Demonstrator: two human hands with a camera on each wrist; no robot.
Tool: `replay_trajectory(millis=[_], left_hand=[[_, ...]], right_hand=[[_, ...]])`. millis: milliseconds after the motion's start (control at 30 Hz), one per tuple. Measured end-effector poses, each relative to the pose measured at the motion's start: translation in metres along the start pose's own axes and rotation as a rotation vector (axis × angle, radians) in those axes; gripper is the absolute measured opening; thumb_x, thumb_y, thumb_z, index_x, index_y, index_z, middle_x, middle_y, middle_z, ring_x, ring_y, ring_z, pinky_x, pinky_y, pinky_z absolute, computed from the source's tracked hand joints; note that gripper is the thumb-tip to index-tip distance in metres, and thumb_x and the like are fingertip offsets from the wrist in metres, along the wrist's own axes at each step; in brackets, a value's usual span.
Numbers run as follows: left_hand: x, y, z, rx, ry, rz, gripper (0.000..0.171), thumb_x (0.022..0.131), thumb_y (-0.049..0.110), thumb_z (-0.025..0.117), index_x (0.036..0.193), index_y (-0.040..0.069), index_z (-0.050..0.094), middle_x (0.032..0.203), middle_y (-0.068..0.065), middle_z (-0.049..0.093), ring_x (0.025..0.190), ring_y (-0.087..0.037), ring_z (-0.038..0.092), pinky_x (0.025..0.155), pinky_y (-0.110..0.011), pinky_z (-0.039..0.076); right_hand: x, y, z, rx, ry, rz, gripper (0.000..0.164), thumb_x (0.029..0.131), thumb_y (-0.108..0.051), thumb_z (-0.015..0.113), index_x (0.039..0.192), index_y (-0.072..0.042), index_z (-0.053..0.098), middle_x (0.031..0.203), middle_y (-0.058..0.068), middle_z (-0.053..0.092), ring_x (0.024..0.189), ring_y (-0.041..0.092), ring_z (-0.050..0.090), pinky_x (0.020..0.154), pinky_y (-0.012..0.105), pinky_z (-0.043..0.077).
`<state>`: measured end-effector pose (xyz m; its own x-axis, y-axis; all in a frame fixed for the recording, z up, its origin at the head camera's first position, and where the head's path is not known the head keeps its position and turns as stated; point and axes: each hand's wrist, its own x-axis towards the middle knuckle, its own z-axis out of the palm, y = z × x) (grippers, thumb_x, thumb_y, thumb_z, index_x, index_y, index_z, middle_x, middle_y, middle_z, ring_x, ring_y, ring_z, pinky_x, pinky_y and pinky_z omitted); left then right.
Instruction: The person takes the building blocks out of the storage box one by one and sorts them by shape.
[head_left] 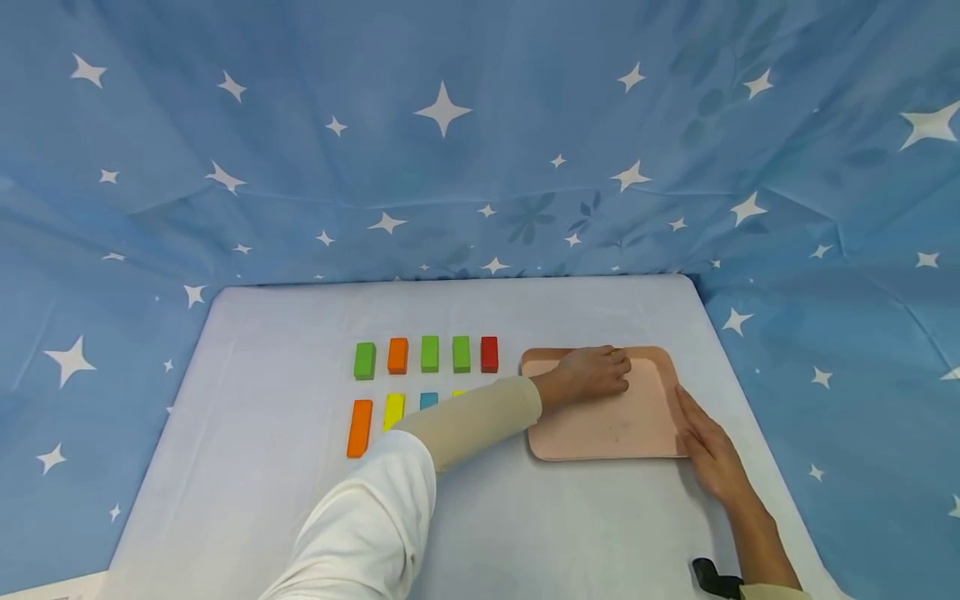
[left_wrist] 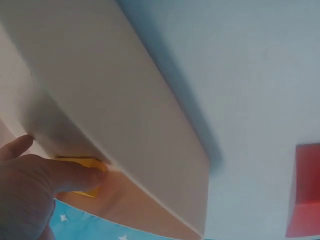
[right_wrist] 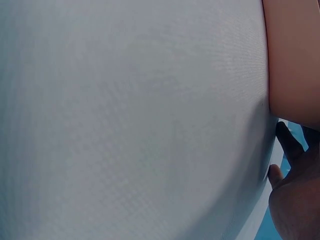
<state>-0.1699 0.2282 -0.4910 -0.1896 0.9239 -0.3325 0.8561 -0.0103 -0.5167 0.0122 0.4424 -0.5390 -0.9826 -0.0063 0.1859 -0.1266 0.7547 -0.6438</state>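
Note:
A yellow block (left_wrist: pixel 84 161) is pinched by my left hand (head_left: pixel 592 372) inside the pink tray (head_left: pixel 592 437), near its far wall. The thumb lies across the block in the left wrist view, and most of the block is hidden behind the fingers in the head view. On the tray's right side, my right hand (head_left: pixel 712 458) touches the rim with its fingers stretched along it. The right wrist view shows those fingers close by the tray's outer wall (right_wrist: pixel 295 65).
Left of the tray stands a back row of green, orange and red blocks (head_left: pixel 490 355). A nearer row holds an orange block (head_left: pixel 360 428), a yellow block (head_left: pixel 393 410) and a blue block (head_left: pixel 428 400), partly covered by my left sleeve (head_left: pixel 472 421). A black object (head_left: pixel 716 577) shows beside my right wrist.

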Motion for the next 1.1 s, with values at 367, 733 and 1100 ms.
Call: replay_trajectory(millis=[367,733,1100], left_hand=[[-0.028,-0.004,0.0,-0.086,0.186,-0.079,0.037,0.113,0.01,0.035,0.144,0.019,0.054,0.148,-0.005,0.046,0.131,-0.021,0.049,0.107,-0.03,0.045],[-0.092,-0.015,-0.008,-0.592,0.129,-0.202,0.051,0.102,0.011,0.058,0.152,0.016,0.048,0.145,-0.004,0.038,0.126,-0.014,0.045,0.092,-0.018,0.051],[-0.166,-0.016,0.025,-1.07,0.185,-0.445,0.09,0.082,0.013,0.088,0.159,0.009,0.042,0.15,-0.012,0.039,0.125,-0.02,0.051,0.095,-0.02,0.053]], right_hand=[[-0.002,-0.001,0.0,-0.011,0.004,-0.024,0.062,0.103,0.006,0.046,0.163,-0.006,0.032,0.166,0.023,0.033,0.151,-0.015,0.013,0.115,0.002,0.008],[0.0,0.0,-0.002,-0.025,-0.009,-0.009,0.064,0.104,0.004,0.045,0.164,-0.009,0.029,0.167,0.021,0.031,0.15,-0.016,0.011,0.114,0.002,0.007],[0.001,-0.001,-0.001,-0.023,-0.024,0.037,0.064,0.106,0.001,0.043,0.166,-0.015,0.026,0.171,0.011,0.026,0.149,-0.017,0.009,0.113,0.002,0.004]])
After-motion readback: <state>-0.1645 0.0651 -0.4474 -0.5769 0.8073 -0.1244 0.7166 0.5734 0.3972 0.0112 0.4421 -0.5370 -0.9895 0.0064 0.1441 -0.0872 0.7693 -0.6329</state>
